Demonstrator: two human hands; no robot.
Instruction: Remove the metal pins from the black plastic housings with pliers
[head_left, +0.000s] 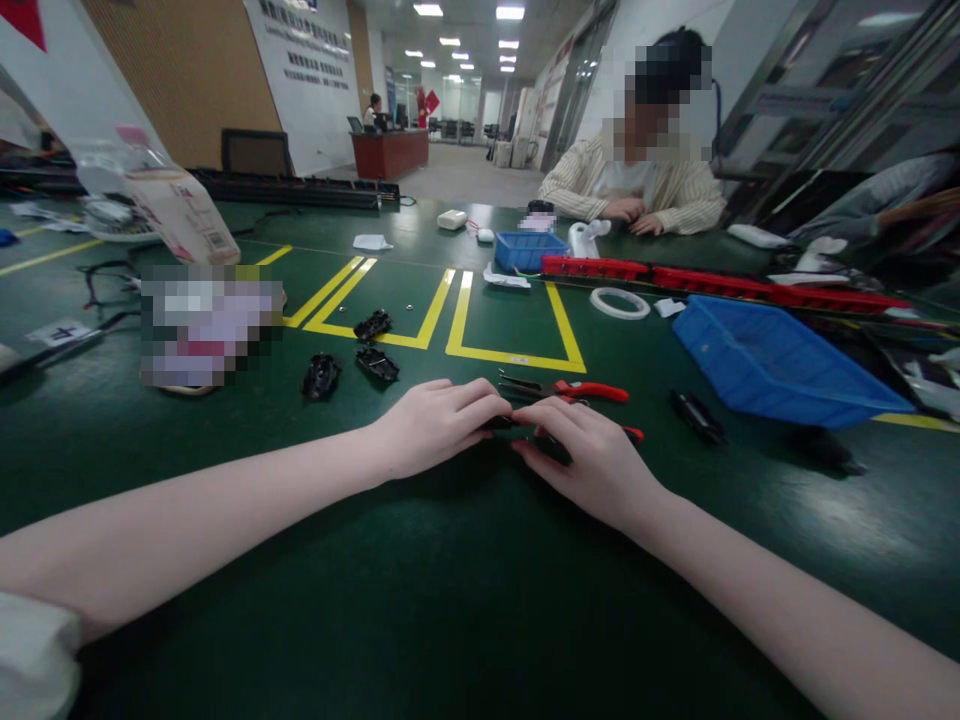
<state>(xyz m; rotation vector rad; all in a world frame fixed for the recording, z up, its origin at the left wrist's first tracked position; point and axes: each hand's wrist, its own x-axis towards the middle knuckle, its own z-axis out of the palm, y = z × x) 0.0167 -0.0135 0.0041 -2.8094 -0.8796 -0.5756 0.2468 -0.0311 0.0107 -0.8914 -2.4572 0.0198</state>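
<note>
My left hand (446,425) is closed, its fingertips pinching a small black part (498,423) low over the green table (420,590). From the other side my right hand (589,455) meets the same part with curled fingers, the thumb just below. The fingers cover most of the part, so its shape is unclear. Right behind my hands lie pliers (592,391) with red handles, jaws pointing left. A second red handle end (634,434) shows beside my right hand. Left of my hands lie three black plastic pieces, one (322,376) nearest me, others (377,364) (373,324) behind it.
A blue bin (780,355) stands at right, with black cylindrical parts (697,416) before it. Farther back are a tape roll (619,303), red strips (705,283) and a small blue tray (529,250). A phone (225,335) and bottle (176,210) are left. A person (634,185) sits opposite.
</note>
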